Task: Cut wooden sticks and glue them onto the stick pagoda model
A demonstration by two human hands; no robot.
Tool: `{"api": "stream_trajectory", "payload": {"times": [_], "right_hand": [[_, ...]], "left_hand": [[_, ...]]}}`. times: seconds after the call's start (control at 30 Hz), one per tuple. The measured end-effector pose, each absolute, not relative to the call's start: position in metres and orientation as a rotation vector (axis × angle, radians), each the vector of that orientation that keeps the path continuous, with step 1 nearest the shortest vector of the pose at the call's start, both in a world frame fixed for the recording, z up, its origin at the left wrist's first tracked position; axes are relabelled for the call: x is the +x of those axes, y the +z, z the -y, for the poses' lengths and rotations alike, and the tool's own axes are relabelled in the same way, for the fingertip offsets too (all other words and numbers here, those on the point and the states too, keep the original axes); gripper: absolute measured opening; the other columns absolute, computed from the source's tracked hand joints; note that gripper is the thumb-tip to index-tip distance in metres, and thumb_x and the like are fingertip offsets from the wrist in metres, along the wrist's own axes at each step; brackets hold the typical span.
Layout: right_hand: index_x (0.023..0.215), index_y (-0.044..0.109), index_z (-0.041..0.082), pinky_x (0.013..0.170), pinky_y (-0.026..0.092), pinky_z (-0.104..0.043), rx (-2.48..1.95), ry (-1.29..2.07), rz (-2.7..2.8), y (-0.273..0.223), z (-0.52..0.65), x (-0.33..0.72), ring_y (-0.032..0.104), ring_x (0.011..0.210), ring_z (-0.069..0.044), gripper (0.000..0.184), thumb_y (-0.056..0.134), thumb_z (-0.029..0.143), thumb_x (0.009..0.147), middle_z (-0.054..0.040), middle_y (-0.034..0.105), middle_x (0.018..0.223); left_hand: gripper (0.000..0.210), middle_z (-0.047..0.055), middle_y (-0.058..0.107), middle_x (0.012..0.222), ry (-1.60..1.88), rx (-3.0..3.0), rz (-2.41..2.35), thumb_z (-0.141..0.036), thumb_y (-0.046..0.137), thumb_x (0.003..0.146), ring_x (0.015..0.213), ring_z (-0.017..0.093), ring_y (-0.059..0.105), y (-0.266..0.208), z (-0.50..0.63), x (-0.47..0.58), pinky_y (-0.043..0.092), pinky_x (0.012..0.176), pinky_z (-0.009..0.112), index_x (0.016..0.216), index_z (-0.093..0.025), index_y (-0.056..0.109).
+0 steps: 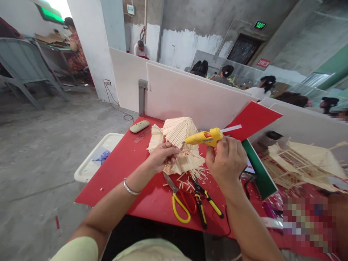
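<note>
My right hand (228,159) grips a yellow hot glue gun (203,137), with a pale glue stick (231,128) poking out of its back end. The gun's nozzle points left, close to the fingertips of my left hand (165,156). Those fingers are pinched on what looks like a thin wooden stick (186,149). Just behind both hands stands a model building of pale wooden sticks (179,131) with a sloping roof. Loose cut sticks (187,185) lie in front of it. Nearer to me are scissors (180,204) with yellow and red handles and yellow-black pliers (202,203).
The red table (125,174) has a glasses case (139,126) and a clear ruler (141,135) at its far left. White partition boards (187,98) stand behind. At right are a green board (259,170) and another stick model (293,163). A white bin (89,165) sits left.
</note>
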State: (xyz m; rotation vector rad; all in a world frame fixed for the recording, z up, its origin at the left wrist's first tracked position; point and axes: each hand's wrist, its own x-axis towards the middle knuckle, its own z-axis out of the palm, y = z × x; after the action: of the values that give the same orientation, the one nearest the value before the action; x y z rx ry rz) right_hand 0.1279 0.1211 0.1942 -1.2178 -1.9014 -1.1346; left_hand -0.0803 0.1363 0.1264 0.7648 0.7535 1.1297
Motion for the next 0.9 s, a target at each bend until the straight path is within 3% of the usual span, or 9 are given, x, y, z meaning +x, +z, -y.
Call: {"api": "stream_trajectory", "payload": {"times": [0.4,0.9], "right_hand": [[0.110,0.054,0.014,0.074,0.039,-0.034,-1.159,-1.135,1.952,0.192,-0.114,0.123,0.054,0.085,-0.022,0.028,0.057,0.026,0.085,-0.0105,0.064,0.096],[0.115,0.052,0.015,0.074,0.040,-0.037,-1.267,-1.077,1.854,0.193,-0.121,0.133,0.053,0.089,-0.025,0.032,0.053,0.030,0.087,-0.0121,0.061,0.099]], "left_hand": [[0.023,0.000,0.059,0.058,1.130,0.769,-0.758,-0.022,0.078,0.067,0.041,0.003,0.048,0.127,-0.135,-0.080,0.031,0.036,0.015,0.068,-0.013,0.057],[0.023,-0.001,0.059,0.057,1.126,0.763,-0.763,-0.022,0.079,0.065,0.041,0.004,0.049,0.128,-0.135,-0.080,0.029,0.036,0.017,0.066,-0.013,0.057]]}}
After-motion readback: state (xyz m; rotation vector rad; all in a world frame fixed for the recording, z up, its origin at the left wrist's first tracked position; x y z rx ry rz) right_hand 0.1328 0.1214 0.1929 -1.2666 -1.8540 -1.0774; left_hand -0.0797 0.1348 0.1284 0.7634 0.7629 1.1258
